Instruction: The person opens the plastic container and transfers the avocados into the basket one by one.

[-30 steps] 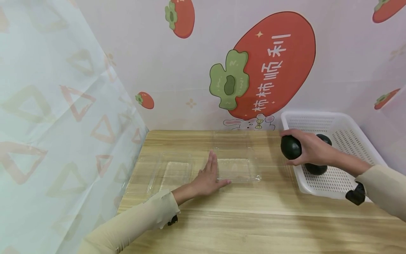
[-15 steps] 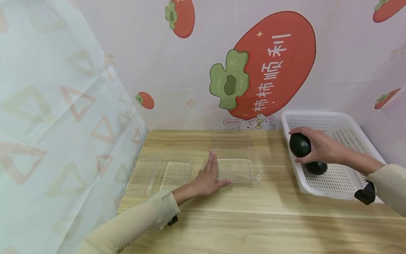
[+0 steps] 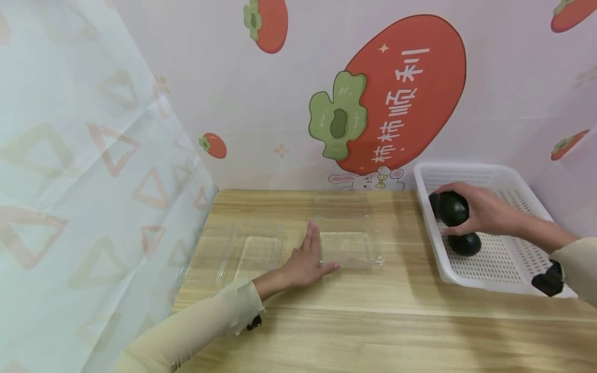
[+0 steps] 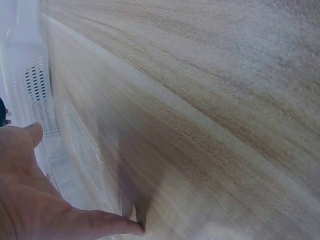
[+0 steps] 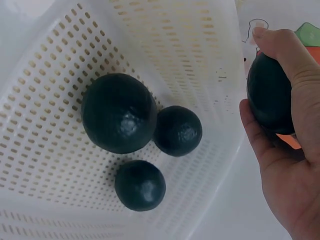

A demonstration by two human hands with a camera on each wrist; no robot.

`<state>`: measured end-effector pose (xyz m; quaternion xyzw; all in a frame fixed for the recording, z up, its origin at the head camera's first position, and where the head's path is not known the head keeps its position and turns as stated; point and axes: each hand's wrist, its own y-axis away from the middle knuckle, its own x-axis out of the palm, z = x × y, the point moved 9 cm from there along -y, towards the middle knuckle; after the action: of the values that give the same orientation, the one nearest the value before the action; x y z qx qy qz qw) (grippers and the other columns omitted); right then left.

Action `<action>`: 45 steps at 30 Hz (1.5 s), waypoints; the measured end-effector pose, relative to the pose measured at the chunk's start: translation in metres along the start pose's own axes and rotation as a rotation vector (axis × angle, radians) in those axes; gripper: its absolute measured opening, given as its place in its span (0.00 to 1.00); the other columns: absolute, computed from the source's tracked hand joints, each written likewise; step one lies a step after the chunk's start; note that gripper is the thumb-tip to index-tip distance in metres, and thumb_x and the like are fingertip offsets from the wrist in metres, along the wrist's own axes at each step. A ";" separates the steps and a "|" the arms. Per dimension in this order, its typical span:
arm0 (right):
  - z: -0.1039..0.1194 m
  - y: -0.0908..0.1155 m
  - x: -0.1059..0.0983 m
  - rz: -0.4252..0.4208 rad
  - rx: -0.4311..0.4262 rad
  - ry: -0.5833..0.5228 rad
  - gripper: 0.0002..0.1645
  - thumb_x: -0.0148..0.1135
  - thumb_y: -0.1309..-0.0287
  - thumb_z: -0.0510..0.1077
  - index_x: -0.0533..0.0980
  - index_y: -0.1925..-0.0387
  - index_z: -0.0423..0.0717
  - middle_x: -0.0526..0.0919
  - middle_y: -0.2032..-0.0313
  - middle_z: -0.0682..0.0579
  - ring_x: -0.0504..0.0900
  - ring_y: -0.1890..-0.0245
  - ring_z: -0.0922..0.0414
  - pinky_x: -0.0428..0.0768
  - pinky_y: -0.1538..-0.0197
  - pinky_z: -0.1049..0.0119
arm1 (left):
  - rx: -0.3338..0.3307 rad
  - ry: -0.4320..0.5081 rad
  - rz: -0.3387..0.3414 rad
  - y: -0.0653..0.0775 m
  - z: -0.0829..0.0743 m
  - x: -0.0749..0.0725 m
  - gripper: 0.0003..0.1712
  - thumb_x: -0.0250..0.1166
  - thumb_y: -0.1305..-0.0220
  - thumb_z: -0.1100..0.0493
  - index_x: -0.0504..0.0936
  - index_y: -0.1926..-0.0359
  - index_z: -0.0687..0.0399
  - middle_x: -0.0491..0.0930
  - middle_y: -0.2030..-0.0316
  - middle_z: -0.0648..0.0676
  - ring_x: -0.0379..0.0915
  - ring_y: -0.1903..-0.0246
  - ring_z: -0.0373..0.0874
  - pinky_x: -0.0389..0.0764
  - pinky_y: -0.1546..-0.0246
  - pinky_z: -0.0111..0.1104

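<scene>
My right hand (image 3: 489, 210) holds a dark green avocado (image 3: 452, 209) above the left part of a white perforated basket (image 3: 545, 212). Inside the basket, the right wrist view shows a larger-looking avocado (image 5: 119, 114) and two smaller-looking ones, an avocado (image 5: 177, 131) beside it and an avocado (image 5: 140, 185) below. Some of these are hidden in the head view by the held one and the hand. Fingers straight and thumb spread, my left hand (image 3: 305, 264) rests at the left edge of a clear plastic clamshell box (image 3: 347, 248), whose lid lies back toward the wall.
Left of my left hand lies another clear plastic box (image 3: 258, 254), hard to make out against the wood. The wooden table (image 3: 373, 331) meets a patterned back wall (image 3: 270, 114). A pale patterned sheet (image 3: 93, 207) stands along the left side.
My right hand has moved rightward and slightly back with the avocado, from the basket's left rim to over its inside. The left hand has stayed in place.
</scene>
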<state>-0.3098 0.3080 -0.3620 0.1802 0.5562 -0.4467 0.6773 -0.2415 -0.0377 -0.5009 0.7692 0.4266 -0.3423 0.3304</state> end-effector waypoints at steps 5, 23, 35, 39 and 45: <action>-0.007 0.002 -0.004 -0.005 -0.001 0.012 0.56 0.97 0.79 0.50 0.79 0.42 0.40 0.86 0.50 0.49 0.78 0.56 0.64 0.77 0.56 0.77 | 0.001 -0.001 -0.003 0.000 0.000 -0.001 0.67 0.58 0.26 0.29 0.27 0.17 0.65 0.18 0.17 0.64 0.37 0.17 0.61 0.59 0.28 0.70; -0.039 0.021 -0.014 -0.018 -0.029 0.022 0.56 0.96 0.84 0.47 0.81 0.44 0.43 0.86 0.51 0.49 0.75 0.56 0.73 0.67 0.56 0.87 | -0.003 0.004 0.005 -0.001 0.002 0.003 0.66 0.58 0.25 0.30 0.27 0.17 0.64 0.17 0.17 0.63 0.35 0.17 0.61 0.58 0.28 0.70; -0.059 0.031 -0.015 0.025 -0.043 0.059 0.52 0.96 0.84 0.48 0.81 0.48 0.45 0.86 0.54 0.50 0.75 0.58 0.72 0.67 0.57 0.86 | -0.015 0.005 0.006 -0.001 0.001 0.003 0.66 0.59 0.25 0.30 0.26 0.17 0.64 0.17 0.17 0.62 0.35 0.17 0.60 0.57 0.28 0.70; -0.069 0.035 -0.015 0.052 -0.031 0.075 0.52 0.96 0.84 0.46 0.80 0.48 0.45 0.85 0.55 0.50 0.74 0.59 0.72 0.67 0.58 0.85 | -0.013 0.007 0.001 0.000 0.000 0.002 0.66 0.59 0.25 0.31 0.27 0.17 0.64 0.17 0.17 0.63 0.36 0.17 0.61 0.57 0.28 0.70; -0.080 0.039 -0.012 0.113 0.005 0.103 0.50 0.95 0.82 0.47 0.80 0.48 0.44 0.86 0.53 0.47 0.74 0.59 0.71 0.71 0.60 0.78 | -0.010 0.008 0.003 0.001 -0.001 0.001 0.65 0.58 0.25 0.30 0.27 0.16 0.64 0.17 0.17 0.62 0.37 0.17 0.61 0.57 0.28 0.70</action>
<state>-0.3251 0.3931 -0.3860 0.2355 0.5784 -0.3992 0.6713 -0.2402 -0.0373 -0.5011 0.7694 0.4286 -0.3367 0.3331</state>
